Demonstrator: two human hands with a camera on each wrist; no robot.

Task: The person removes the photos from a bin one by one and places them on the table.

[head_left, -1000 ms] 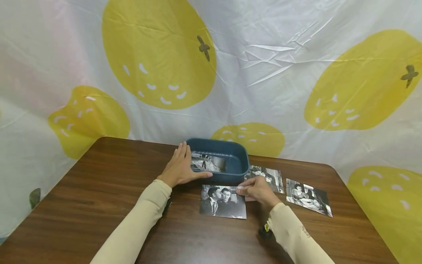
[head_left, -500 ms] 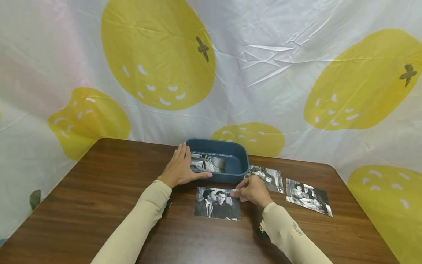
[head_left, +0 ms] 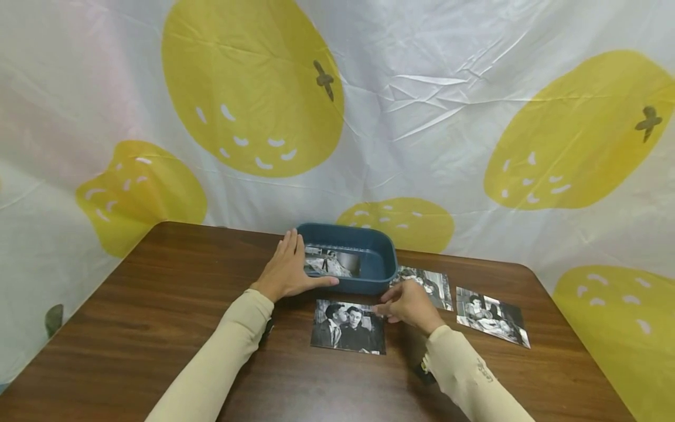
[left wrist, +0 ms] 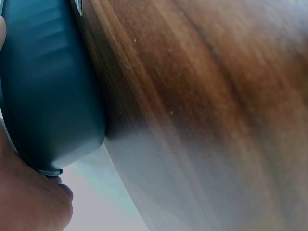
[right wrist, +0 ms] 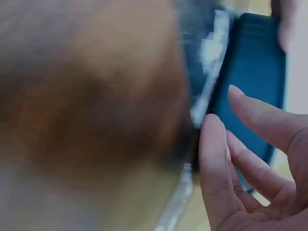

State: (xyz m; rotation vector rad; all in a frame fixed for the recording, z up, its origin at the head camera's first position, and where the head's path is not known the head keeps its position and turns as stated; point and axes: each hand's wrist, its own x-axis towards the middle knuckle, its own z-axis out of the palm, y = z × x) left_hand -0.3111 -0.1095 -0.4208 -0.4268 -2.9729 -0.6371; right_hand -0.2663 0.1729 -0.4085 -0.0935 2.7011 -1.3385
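Head view: left hand (head_left: 287, 271) spread on the blue tray (head_left: 364, 286), right hand (head_left: 409, 306) at the couple photo (head_left: 345, 329), its thumb and forefinger parted; 2 photos (head_left: 493, 317) lie farther right.

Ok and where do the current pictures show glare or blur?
Head view: mostly sharp, pale glare low on the brown wooden table, shiny creases in the white fruit-printed fabric backdrop. Left wrist view: whitish reflection low on the table, dark teal rectangular container fairly clear. Right wrist view: table heavily smeared, right hand crisper.
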